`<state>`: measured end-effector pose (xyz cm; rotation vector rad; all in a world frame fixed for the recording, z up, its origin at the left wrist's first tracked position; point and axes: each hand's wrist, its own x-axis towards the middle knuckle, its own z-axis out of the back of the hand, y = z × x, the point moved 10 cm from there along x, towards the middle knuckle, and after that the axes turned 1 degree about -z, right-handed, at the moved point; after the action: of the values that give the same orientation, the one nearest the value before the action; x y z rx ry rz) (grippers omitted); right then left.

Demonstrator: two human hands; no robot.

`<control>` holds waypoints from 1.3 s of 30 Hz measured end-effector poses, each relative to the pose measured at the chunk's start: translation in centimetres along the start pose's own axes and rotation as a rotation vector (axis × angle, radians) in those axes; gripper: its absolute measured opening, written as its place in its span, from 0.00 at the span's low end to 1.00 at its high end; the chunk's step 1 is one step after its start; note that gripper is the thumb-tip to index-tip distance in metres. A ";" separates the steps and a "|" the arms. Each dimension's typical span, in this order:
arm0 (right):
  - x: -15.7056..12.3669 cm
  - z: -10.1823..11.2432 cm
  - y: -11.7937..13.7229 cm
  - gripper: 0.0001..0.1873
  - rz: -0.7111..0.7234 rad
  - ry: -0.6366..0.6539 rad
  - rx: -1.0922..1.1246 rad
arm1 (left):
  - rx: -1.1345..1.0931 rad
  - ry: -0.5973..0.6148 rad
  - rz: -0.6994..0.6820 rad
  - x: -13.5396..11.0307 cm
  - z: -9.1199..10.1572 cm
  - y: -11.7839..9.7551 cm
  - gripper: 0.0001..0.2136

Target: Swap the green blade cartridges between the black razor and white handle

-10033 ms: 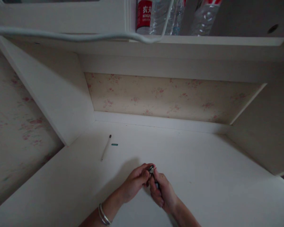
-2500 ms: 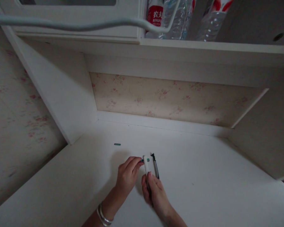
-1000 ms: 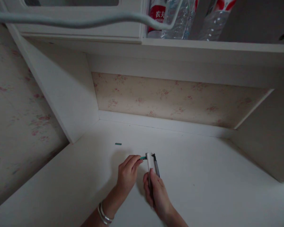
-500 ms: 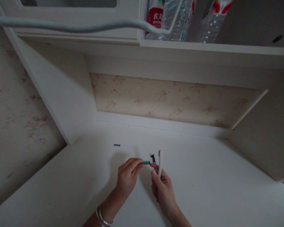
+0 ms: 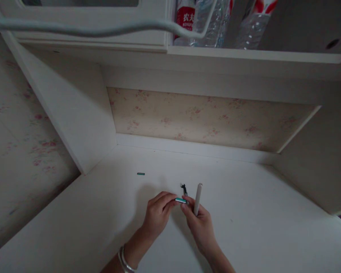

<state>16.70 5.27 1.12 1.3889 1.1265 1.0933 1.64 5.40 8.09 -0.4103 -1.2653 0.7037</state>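
Note:
My left hand [image 5: 158, 212] pinches one end of a small razor cartridge [image 5: 180, 200] with a green and pale strip and dark edges. The thumb and forefinger of my right hand [image 5: 198, 223] meet the cartridge's other end. That same hand also grips a slim white toothbrush [image 5: 198, 199], which points up and away from me; its bristles are turned from view. Just beyond the right fingertips shows a dark razor handle [image 5: 183, 188] with a forked head, its lower part hidden by the hand. Farther left, a second razor cartridge [image 5: 141, 174] lies flat on the white desk [image 5: 244, 212].
Above the desk hangs a white cupboard [image 5: 102, 41] with an open shelf. Several plastic bottles [image 5: 185, 17] stand there. A pale bent tube [image 5: 102, 31] crosses in front of it. Side panels [image 5: 71, 106] bound the desk on both sides.
My left hand has moved right with the cartridge, whose end is now at my right fingertips. The toothbrush has turned and leans right, so its bristles no longer show.

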 end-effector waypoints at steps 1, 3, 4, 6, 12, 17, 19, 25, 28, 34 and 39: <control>0.0 0.1 0.3 0.22 0.024 -0.010 -0.041 | -0.017 0.001 0.022 0.0 -0.1 0.2 0.06; 0.0 0.3 0.5 0.21 0.040 -0.016 -0.091 | -0.058 0.013 0.090 0.0 -0.3 0.7 0.05; 0.0 0.4 0.7 0.21 0.051 -0.020 -0.109 | -0.081 0.023 0.133 -0.1 -0.4 1.1 0.04; 0.1 0.5 1.0 0.20 0.072 -0.029 -0.134 | -0.133 0.051 0.225 -0.3 -0.9 1.8 0.05; 0.2 0.7 1.4 0.19 0.099 -0.025 -0.139 | -0.369 0.105 0.430 -0.9 -2.1 3.1 0.10; 0.0 0.3 1.8 0.17 0.107 0.005 -0.134 | -0.702 0.133 0.644 -1.7 -3.6 4.1 0.16; -0.1 0.1 2.1 0.16 0.124 0.026 -0.136 | -0.863 0.154 0.727 -2.2 -4.5 4.3 0.15; -0.3 -0.5 2.2 0.12 0.186 0.110 -0.110 | -1.241 0.234 0.848 -3.5 -6.3 3.7 0.15; -0.3 -0.7 2.1 0.11 0.191 0.137 -0.104 | -1.325 0.240 0.862 -3.7 -6.6 3.6 0.15; -0.4 -1.3 2.3 0.11 0.219 0.191 -0.125 | -1.418 0.228 0.869 -3.8 -6.8 3.7 0.15; -0.8 -1.9 2.8 0.12 0.237 0.227 -0.141 | -1.472 0.233 0.911 -4.2 -7.1 3.6 0.17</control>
<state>14.98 4.62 4.03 1.3346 1.0379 1.5031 6.96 5.83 0.85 -2.2893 -1.1437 0.2867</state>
